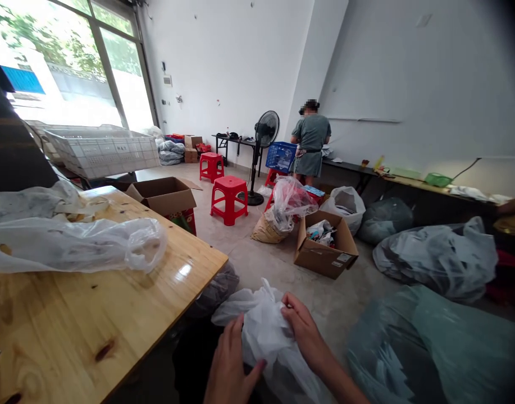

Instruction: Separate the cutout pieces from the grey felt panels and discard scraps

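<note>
1. The left hand [229,367] sits at the lower edge of a white plastic bag [261,331], its fingers [240,331] half curled against the film; whether they grip it, I cannot tell.
2. The right hand [303,331] has its fingers [293,308] closed on a gathered fold of the same bag, which hangs bunched between both hands, just off the worktop's corner.
3. A crumpled clear plastic bag [72,244] lies on the pine worktop [72,320].
4. So far, small packaged items fill part of an open cardboard box [327,258] on the floor, and tied grey plastic sacks [438,261] lie beside it.
5. A grey-green plastic sack [429,348] lies near the right hand, while a co-worker [311,140] stands at the far bench.
</note>
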`<state>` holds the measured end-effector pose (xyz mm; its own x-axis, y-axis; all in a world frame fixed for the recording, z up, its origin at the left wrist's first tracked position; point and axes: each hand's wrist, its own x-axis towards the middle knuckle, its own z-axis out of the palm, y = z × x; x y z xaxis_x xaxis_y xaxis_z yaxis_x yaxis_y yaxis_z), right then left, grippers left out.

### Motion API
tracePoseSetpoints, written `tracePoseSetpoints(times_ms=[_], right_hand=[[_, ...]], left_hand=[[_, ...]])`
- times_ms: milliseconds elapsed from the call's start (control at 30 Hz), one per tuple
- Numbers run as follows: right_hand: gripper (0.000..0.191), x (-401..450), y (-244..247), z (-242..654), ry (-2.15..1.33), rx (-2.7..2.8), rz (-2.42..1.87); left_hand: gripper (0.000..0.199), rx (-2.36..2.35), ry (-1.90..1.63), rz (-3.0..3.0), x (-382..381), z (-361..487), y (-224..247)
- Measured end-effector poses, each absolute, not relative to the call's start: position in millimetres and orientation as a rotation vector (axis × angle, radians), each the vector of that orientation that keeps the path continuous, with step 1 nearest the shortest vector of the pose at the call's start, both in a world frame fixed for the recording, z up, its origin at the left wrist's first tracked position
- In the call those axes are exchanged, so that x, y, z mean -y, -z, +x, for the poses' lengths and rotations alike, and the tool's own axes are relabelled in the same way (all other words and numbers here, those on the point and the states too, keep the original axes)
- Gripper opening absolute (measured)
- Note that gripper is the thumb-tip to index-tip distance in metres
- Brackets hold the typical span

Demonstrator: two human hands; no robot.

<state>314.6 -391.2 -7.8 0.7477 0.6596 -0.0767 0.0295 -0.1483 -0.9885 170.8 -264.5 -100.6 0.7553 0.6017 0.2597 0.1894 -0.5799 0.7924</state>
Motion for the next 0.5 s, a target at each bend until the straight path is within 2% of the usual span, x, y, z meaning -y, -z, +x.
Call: tracePoseSetpoints(times_ms=[67, 100, 167, 200, 267, 333, 400, 467, 500], right_hand=[[0.027, 397, -19, 322, -0.574, 0.608, -1.663], [0.027, 401, -28, 328, -0.542, 0.608, -1.674], [0.026, 407, -37, 340, -0.484, 0.599, -1.696], [0.025, 409, -36, 346, -0.465, 0.603, -1.711], [0.022, 413, -24, 348, -0.405, 0.654, -1.78], [0.014, 414, 3, 336, -0.216, 0.729, -1.905], [0.015, 414, 43, 310, 0.153, 0.732, -1.999], [0.014, 414, 88, 278, 0.326, 0.951, -1.95], [0.02, 415, 109, 263, 0.386, 1.115, -1.892]], left_hand=[[0.079, -0.591, -0.642, 2.076, 274, 191, 109], [0.069, -0.586, -0.623, 2.024, 275, 197, 112], [0.03, -0.561, -0.578, 1.924, 274, 203, 115], [0.019, -0.556, -0.561, 1.886, 271, 203, 116], [0.031, -0.572, -0.556, 1.833, 265, 203, 114], [0.033, -0.605, -0.583, 1.805, 258, 205, 107], [0.033, -0.61, -0.613, 1.789, 252, 211, 95], [0.031, -0.578, -0.632, 1.802, 248, 221, 81], [0.03, -0.556, -0.634, 1.817, 248, 226, 74]])
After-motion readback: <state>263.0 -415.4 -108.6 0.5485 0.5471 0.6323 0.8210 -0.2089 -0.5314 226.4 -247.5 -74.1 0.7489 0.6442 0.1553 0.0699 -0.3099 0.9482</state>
